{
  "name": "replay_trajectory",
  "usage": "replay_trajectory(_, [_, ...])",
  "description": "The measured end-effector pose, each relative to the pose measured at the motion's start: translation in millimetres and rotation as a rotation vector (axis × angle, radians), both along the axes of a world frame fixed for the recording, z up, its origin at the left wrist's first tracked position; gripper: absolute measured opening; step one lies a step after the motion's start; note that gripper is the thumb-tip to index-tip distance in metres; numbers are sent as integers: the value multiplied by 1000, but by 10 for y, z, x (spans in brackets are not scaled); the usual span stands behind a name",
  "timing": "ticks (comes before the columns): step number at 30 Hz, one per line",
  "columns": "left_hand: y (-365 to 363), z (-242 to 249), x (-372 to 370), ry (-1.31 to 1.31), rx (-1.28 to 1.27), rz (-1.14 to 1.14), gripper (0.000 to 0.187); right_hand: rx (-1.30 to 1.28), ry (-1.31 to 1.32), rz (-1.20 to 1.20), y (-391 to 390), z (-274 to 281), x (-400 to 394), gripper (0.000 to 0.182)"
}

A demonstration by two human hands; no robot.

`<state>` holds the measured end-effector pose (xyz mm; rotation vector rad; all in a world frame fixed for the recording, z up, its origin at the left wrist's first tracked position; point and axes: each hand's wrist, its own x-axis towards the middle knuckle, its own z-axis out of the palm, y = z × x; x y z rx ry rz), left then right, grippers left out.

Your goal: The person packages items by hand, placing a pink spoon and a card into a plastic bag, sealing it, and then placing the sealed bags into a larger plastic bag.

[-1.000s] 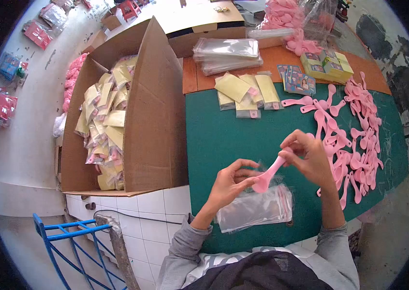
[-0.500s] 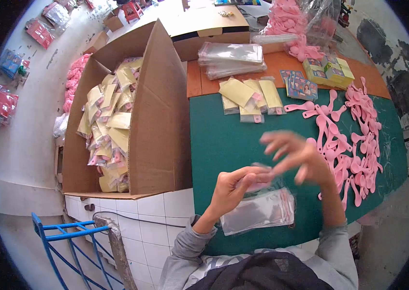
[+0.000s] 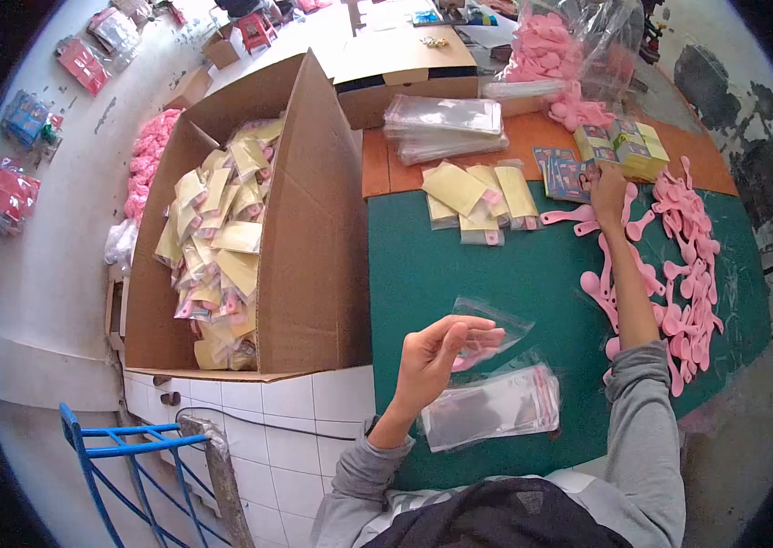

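My left hand [image 3: 432, 359] is closed on a small clear plastic bag [image 3: 507, 327], held above the table. Something pink shows by the fingers inside it; its full shape is hidden. Below lies a stack of clear plastic bags [image 3: 487, 411]. My right hand [image 3: 609, 194] reaches far out, its fingertips pinched at the right edge of the colourful printed cards [image 3: 566, 180]. Pink spoons [image 3: 674, 310] lie in a loose heap beside and beneath my right forearm. Several filled packets with yellow card [image 3: 456, 188] lie left of the printed cards.
A tall cardboard box [image 3: 313, 237] full of packets stands left of the green table [image 3: 423, 274]. At the back are more clear bags [image 3: 446, 123], stacked yellow-edged cards [image 3: 638, 151] and a big bag of pink spoons [image 3: 546, 55]. A blue metal frame [image 3: 131, 447] stands lower left.
My right hand has moved from beside my left hand, away and up to the printed cards. My left hand stays near its place, and the bag in it now shows spread out.
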<state>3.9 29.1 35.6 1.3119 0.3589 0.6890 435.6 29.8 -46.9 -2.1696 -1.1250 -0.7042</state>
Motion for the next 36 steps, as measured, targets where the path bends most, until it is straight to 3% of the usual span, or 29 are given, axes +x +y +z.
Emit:
replay_trajectory(3, [5,23,10,11,-114,-27,34,1,68,32,-58,125,-86,25])
replay_trajectory(5, [25,-8,21,35,-184,-72,32,79,153,77,-164,517,-508,23])
replay_trajectory(7, [32,-19,42,61,-223,-109,30,73,629,425,-382,993,-1098,21])
replay_trajectory(9, [43,-7,80,89,-223,-151,29,68,1007,612,-678,1386,-1740,14])
replay_trajectory(11, [33,16,97,89,-214,-147,29,-42,954,717,-948,1555,-2113,15])
replay_trajectory(14, [58,62,70,157,-150,-175,28,-186,552,788,-1118,1644,-2296,16])
replay_trajectory(27, [25,95,82,292,88,-264,26,-375,391,746,-1338,1823,-2342,17])
replay_trajectory(36, [-79,13,144,195,-29,-258,27,-401,333,763,-1408,1875,-2321,15])
